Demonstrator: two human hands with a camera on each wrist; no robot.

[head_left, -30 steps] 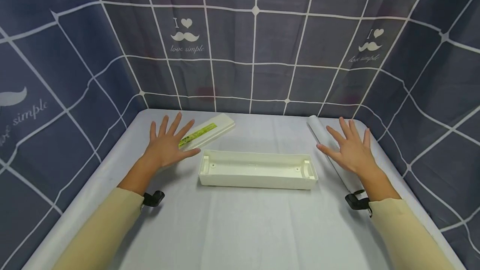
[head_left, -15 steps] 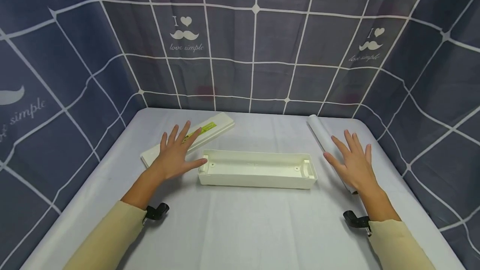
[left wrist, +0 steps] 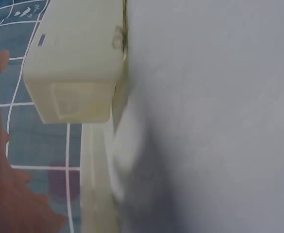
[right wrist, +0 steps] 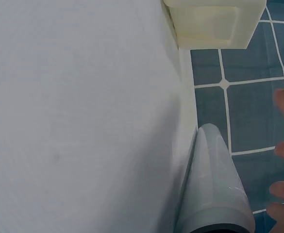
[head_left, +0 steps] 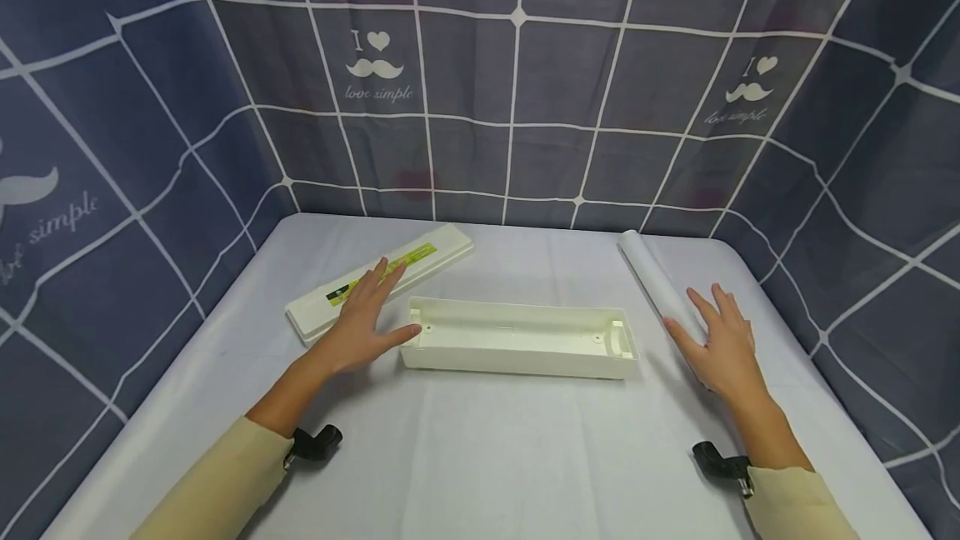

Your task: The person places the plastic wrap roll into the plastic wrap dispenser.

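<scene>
A long cream plastic box (head_left: 517, 363), its top uncovered, stands in the middle of the white table in the head view. Behind it to the left lies a flat cream lid (head_left: 442, 247) with a yellow-green label, set at a slant. My left hand (head_left: 358, 336) has its fingers spread, thumb close to the box's left end and fingertips over the lid in this view. A white roll of film or sheet (head_left: 647, 267) lies slanting at the right. My right hand (head_left: 723, 352), fingers extended, hovers beside its near end and partly hides it. Both hands hold nothing.
The white-covered table (head_left: 495, 448) is enclosed by a dark blue-grey checked curtain (head_left: 562, 73) at the back and both sides. Black wrist cameras (head_left: 317, 443) are strapped to both wrists.
Both hands have drawn back toward me; the left has also shifted right, nearer the box, uncovering more of the lid. Box, lid and roll lie where they were.
</scene>
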